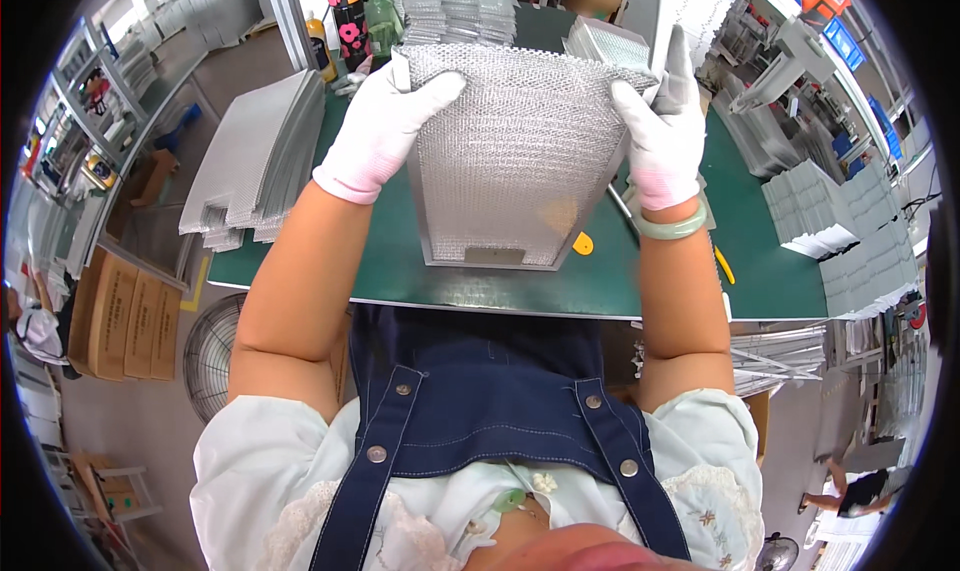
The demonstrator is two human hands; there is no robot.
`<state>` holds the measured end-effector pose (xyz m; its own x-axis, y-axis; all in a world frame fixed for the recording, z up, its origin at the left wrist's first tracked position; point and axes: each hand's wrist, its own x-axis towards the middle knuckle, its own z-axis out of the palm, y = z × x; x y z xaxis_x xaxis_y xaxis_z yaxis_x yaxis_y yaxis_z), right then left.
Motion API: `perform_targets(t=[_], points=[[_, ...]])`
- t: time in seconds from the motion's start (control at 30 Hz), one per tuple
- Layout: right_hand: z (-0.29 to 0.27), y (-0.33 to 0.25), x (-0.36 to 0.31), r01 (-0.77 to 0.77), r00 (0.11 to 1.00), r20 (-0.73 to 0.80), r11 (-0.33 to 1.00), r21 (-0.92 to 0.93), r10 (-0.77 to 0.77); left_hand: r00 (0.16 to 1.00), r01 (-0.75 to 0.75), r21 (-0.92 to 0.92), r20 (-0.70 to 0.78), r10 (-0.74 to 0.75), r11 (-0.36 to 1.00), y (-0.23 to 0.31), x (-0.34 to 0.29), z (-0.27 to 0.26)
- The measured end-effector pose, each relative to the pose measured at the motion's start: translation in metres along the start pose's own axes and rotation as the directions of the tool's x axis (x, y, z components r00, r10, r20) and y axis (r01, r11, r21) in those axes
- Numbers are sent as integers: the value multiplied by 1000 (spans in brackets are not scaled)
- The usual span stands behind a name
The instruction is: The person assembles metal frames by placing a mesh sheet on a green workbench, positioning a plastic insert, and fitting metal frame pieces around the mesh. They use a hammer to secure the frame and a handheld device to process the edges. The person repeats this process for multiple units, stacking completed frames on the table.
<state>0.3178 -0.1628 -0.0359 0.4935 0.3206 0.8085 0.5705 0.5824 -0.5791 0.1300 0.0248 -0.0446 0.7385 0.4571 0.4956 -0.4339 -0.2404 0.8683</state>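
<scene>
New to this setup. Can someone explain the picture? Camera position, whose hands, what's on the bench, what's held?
No robot here: these are a person's own hands in white gloves. The one picture comes from the left of two head-worn fisheye cameras looking down, so straight edges bend toward the rim and picture left is the wearer's left.

The left hand and right hand hold a silvery mesh panel near its upper corners. I can't tell whether its lower edge touches the green table.

On the table, a small yellow piece lies beside the panel, and a stack of similar panels sits at the far side. Another stack is at the left.
</scene>
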Motion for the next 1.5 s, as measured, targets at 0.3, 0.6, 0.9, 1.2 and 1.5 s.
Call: perform_targets(t=[0.3,0.6,0.9,1.2,1.5], points=[[-34,-24,35,-193,820,466,927,-323,333,1000,-4,-70,19,5,998,-1,-3,4],[-18,-25,50,-66,767,593,950,-305,243,998,24,-101,60,-18,995,2,-2,2],[-31,-81,36,-224,728,601,943,-246,330,992,97,-116,90,-87,988,29,-33,17],[-55,-6,-22,-450,631,432,757,-473,644,897,425,-314,275,-347,849,-74,-39,32],[-78,28,-38,-479,637,408,750,-456,654,943,328,-136,113,-314,935,-106,-34,45]])
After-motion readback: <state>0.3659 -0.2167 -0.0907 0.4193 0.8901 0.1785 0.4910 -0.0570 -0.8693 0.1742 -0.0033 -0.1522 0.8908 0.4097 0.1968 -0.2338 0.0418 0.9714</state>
